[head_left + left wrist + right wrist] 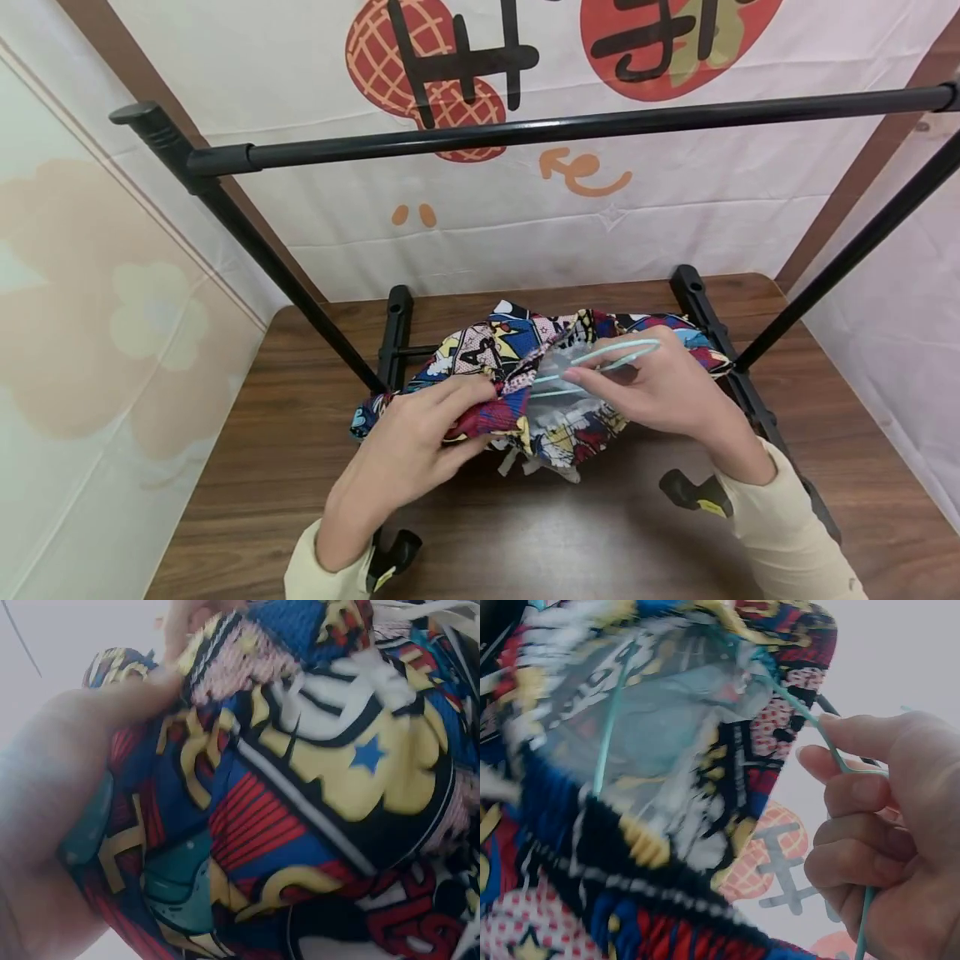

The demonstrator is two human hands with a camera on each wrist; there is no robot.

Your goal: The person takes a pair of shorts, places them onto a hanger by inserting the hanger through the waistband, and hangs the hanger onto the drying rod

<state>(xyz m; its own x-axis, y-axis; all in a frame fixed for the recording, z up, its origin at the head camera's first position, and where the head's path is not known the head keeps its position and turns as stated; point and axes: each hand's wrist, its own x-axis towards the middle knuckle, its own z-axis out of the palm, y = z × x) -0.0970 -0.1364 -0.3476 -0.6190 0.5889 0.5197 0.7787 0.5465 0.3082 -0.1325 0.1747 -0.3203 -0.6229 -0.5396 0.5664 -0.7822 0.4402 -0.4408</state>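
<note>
A garment point(465, 354) in a bright comic print lies bunched between the hands, its grey-white inside point(558, 362) showing through a gathered opening. My left hand point(412, 442) grips the left edge of that opening, thumb at the front; the left wrist view shows the fabric point(300, 802) hanging from the fingers. My right hand point(667, 387) holds a thin teal clothes hanger point(617, 345), pinched between thumb and fingers. Part of the hanger reaches into the opening, where the right wrist view shows its teal bar point(613, 724). Its far end is hidden by cloth.
A black garment rack stands around the work, with a top bar point(450, 137), a left post point(262, 258), a right post point(847, 267) and feet point(693, 292) on the brown wooden table point(300, 467). Printed cloth point(525, 225) hangs behind. Pale ties point(536, 465) dangle at the garment's front.
</note>
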